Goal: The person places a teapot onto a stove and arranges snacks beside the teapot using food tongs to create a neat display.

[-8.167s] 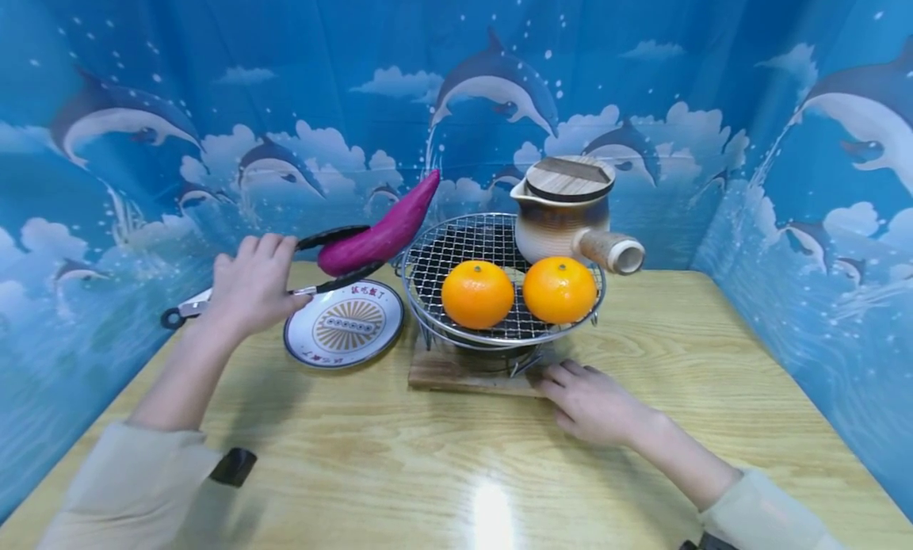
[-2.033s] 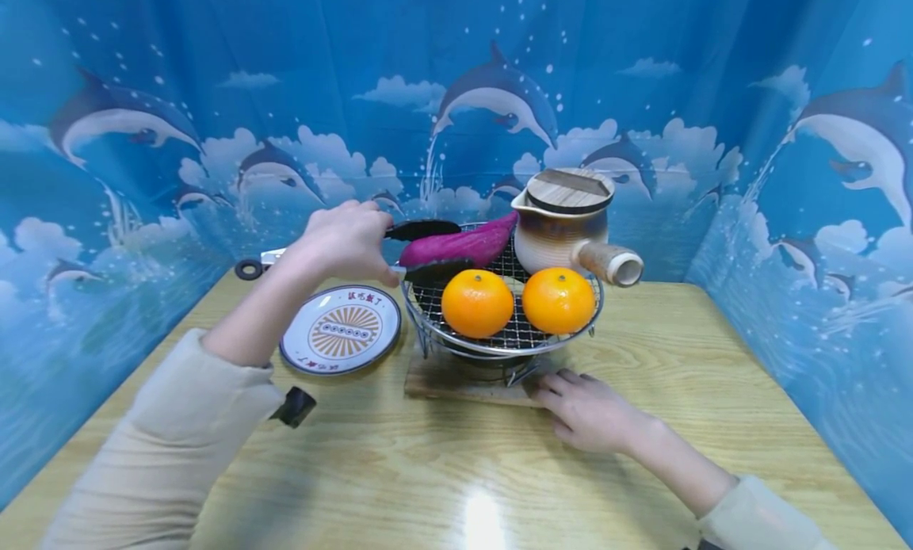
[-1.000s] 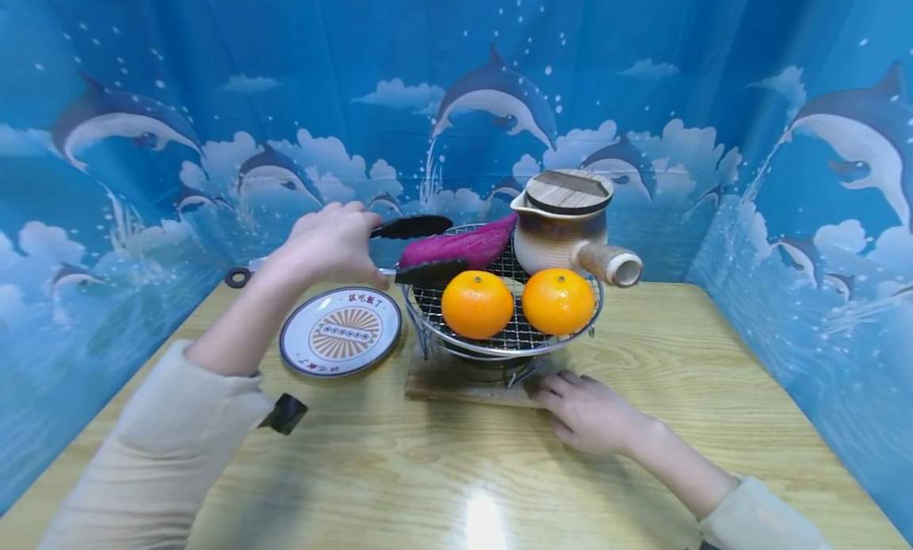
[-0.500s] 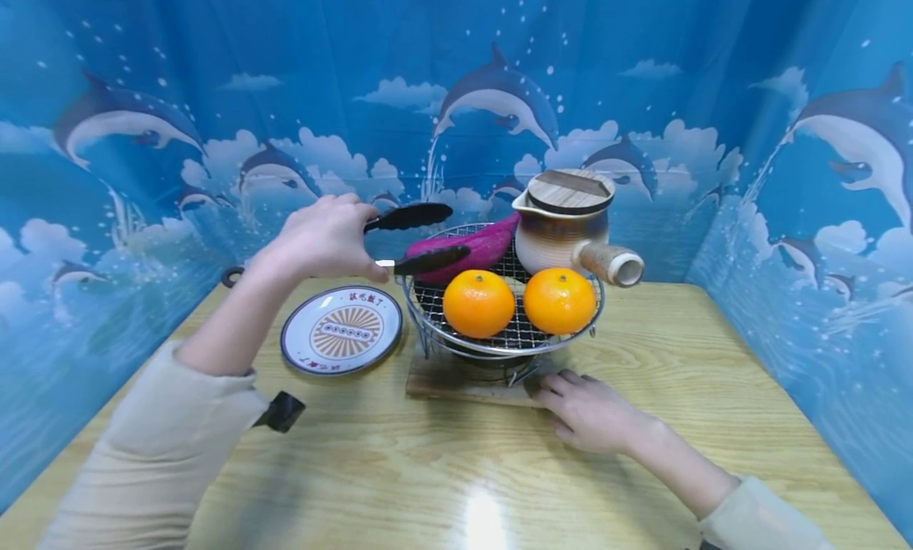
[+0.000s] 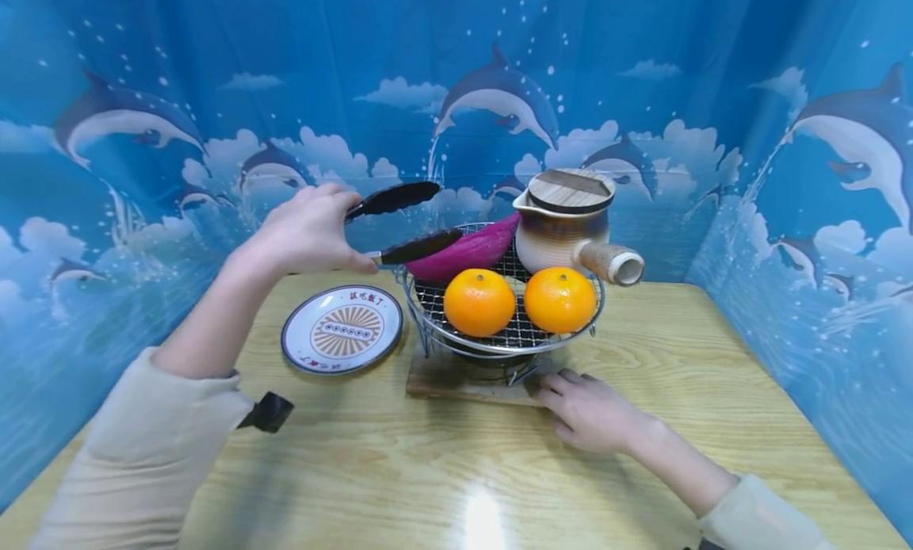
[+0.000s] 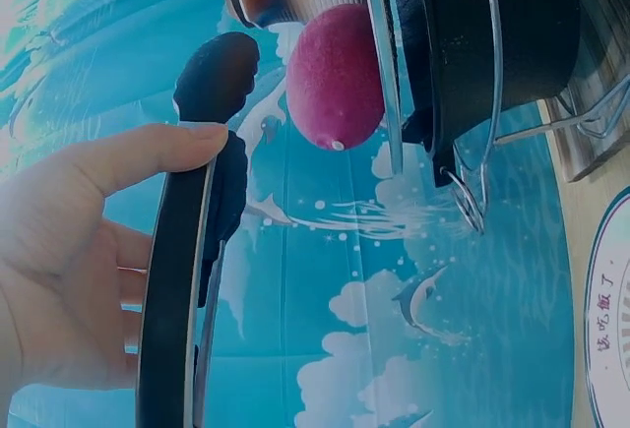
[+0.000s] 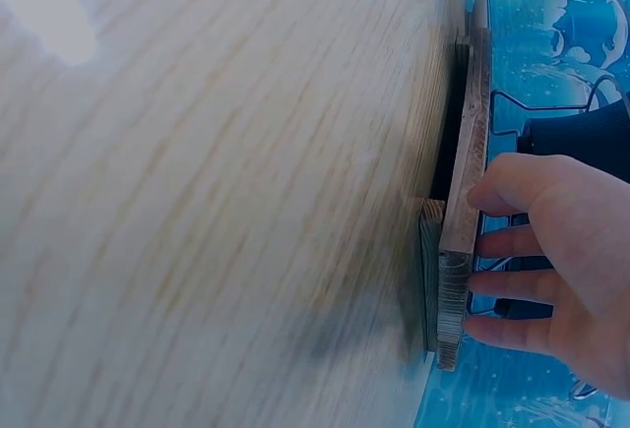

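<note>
My left hand (image 5: 307, 229) grips black-tipped tongs (image 5: 422, 246), whose arms are spread apart. A purple sweet potato (image 5: 467, 253) lies on the round wire grill rack (image 5: 517, 340), beside the lower tong tip. In the left wrist view the tongs (image 6: 172, 290) are apart from the sweet potato (image 6: 335, 79). The fingertips of my right hand (image 5: 588, 411) rest on the right end of the wooden board (image 5: 456, 387) under the stove. The right wrist view has those fingers (image 7: 512, 285) along the board's edge (image 7: 463, 221), holding nothing up.
Two oranges (image 5: 479, 303) sit at the front of the rack. A clay teapot (image 5: 556, 237) with a wooden lid stands at its back right, side handle pointing right. A white patterned plate (image 5: 342, 360) is left of the stove. Dolphin-print curtains (image 5: 321, 74) surround the table.
The left hand carried the sweet potato in the tongs over to the rack. The tongs have opened, let it go and moved up and left. My right hand has stayed at the board.
</note>
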A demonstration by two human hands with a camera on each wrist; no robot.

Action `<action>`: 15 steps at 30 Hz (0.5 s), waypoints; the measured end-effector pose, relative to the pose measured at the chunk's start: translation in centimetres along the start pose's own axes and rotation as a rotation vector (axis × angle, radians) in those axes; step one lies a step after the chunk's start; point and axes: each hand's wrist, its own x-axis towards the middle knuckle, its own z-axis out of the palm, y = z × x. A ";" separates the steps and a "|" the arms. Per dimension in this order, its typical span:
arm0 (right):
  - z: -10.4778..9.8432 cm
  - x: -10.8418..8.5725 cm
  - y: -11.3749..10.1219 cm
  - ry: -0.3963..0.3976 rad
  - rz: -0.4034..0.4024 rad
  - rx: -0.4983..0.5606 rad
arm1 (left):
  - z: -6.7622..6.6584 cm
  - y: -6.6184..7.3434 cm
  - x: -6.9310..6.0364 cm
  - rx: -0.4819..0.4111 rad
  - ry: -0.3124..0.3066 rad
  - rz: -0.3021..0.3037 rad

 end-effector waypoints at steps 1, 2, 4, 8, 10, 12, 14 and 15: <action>0.0 0.0 0.0 -0.003 0.002 0.000 | 0.0 -0.1 0.0 0.002 -0.001 -0.005; 0.0 0.0 0.0 -0.005 0.002 0.000 | 0.0 -0.2 -0.1 0.005 -0.001 -0.008; 0.0 0.1 0.0 -0.009 0.003 0.000 | 0.0 -0.5 -0.2 0.015 0.000 -0.014; -0.1 0.2 0.1 -0.009 0.000 0.000 | -0.1 -1.1 -0.4 0.026 -0.002 -0.031; -0.2 0.2 0.1 -0.007 -0.002 0.000 | 0.0 -1.5 -0.5 0.025 -0.005 -0.038; -0.2 0.2 0.1 -0.007 -0.004 -0.002 | 0.1 -1.9 -0.5 0.023 -0.010 -0.044; -0.3 0.2 0.1 -0.009 -0.005 -0.002 | 0.2 -2.3 -0.6 0.020 -0.016 -0.050; -0.3 0.2 0.1 -0.010 -0.004 -0.002 | 0.3 -2.5 -0.6 0.019 -0.018 -0.052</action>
